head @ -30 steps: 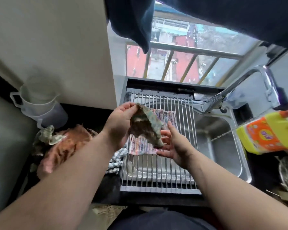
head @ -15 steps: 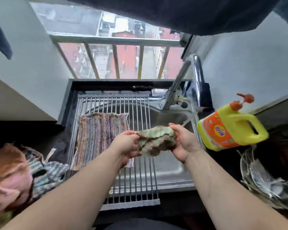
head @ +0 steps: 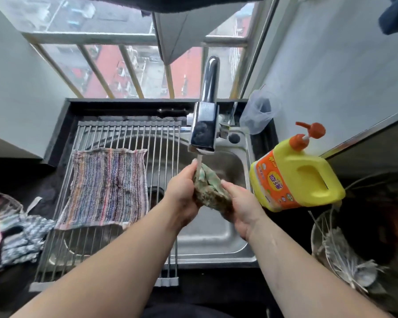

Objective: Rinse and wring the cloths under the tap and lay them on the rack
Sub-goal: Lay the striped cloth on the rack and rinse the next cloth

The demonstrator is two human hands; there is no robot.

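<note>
A bunched green and brown cloth (head: 208, 188) is under the running tap (head: 205, 125), over the steel sink (head: 216, 244). My left hand (head: 182, 191) grips its left side and my right hand (head: 241, 207) grips its lower right end. Water falls onto the top of the cloth. A striped multicoloured cloth (head: 105, 187) lies flat on the wire rack (head: 124, 134) that spans the left part of the sink.
A yellow detergent jug (head: 294, 177) with an orange pump stands right of the sink. More cloths (head: 16, 230) are heaped on the dark counter at the left. A wire basket (head: 345, 255) sits at the lower right. A window with bars is behind.
I have carried the green cloth from over the rack to the right and under the tap. Both hands now grip it in the water stream. My view has swung right.
</note>
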